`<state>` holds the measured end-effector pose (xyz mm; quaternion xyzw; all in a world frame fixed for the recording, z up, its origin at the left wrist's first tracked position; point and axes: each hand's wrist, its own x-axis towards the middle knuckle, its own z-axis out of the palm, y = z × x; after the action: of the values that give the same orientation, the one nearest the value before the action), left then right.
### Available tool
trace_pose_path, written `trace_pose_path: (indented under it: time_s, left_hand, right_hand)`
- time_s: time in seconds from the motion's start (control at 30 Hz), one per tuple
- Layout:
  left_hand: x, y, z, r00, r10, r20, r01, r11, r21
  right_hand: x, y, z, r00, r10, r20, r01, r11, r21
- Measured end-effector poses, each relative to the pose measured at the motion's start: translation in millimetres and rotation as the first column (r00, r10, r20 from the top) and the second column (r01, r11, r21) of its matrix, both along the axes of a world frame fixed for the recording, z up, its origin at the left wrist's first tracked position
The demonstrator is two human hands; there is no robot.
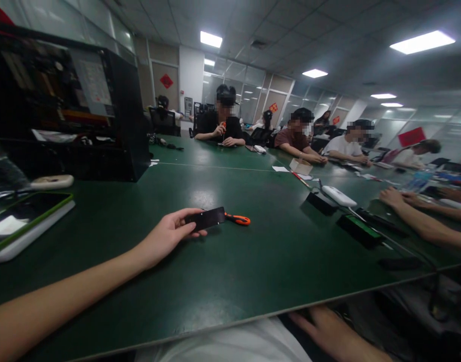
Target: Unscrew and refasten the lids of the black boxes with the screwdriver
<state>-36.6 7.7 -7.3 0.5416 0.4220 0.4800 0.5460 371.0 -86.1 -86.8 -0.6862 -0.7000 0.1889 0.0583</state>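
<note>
Left hand [170,236] is stretched out over the green desk [253,271], pinching a small black slab [206,218] by its end, right next to an orange-handled screwdriver [238,219]. Right hand [328,332] rests loose and empty below the desk edge.

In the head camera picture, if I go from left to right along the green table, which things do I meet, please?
Tablet with green edge → left hand holding a small black device → orange-handled tool → black box → flat device with green face → another person's forearms.
</note>
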Motion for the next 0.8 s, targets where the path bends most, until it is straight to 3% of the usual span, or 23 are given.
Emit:
trace_pose_path:
  time_s: [0.1,0.17,0.23,0.3,0.37,0.43,0.53,0.67,0.8]
  left_hand:
    - [1.8,-2.5,1.2,0.999,-0.013,0.043,0.016,0.998,-0.055]
    - [2.5,-3.1,1.6,0.999,-0.008,0.051,0.012,0.997,-0.078]
    - [2.7,-4.0,1.1,0.999,-0.002,0.045,0.006,0.996,-0.089]
    - [2.4,-6.0,0.0,1.000,0.003,0.030,0.000,0.996,-0.085]
    - [2.0,-9.3,-1.3,1.000,-0.008,0.008,0.009,0.997,-0.076]
    - [1.6,-12.9,-2.1,0.999,-0.034,-0.024,0.033,0.998,-0.062]
    - [1.3,-17.3,-2.3,0.995,-0.038,-0.091,0.039,0.999,0.008]
    - [1.5,-19.7,-3.3,0.981,-0.001,-0.194,0.026,0.992,0.122]
    - [2.5,-19.1,-10.7,0.986,0.000,-0.166,0.027,0.986,0.162]
  right_hand:
    - [-15.7,-20.2,65.8,0.953,0.257,0.159,-0.236,0.962,-0.140]
    - [-36.5,-25.2,108.3,0.888,0.450,0.097,-0.418,0.876,-0.240]
    - [-62.5,-15.9,140.6,0.824,0.566,-0.031,-0.564,0.812,-0.153]
    - [-88.6,7.8,158.7,0.756,0.651,-0.067,-0.643,0.758,0.112]
    - [-111.5,39.6,163.6,0.701,0.712,-0.039,-0.644,0.655,0.395]
    - [-131.4,70.8,160.0,0.668,0.742,-0.058,-0.624,0.601,0.500]
    - [-157.6,103.0,147.2,0.578,0.786,-0.219,-0.683,0.613,0.399]
    - [-182.1,115.1,127.9,0.471,0.737,-0.485,-0.777,0.607,0.169]
    - [-178.1,112.7,125.6,0.448,0.734,-0.510,-0.753,0.617,0.228]
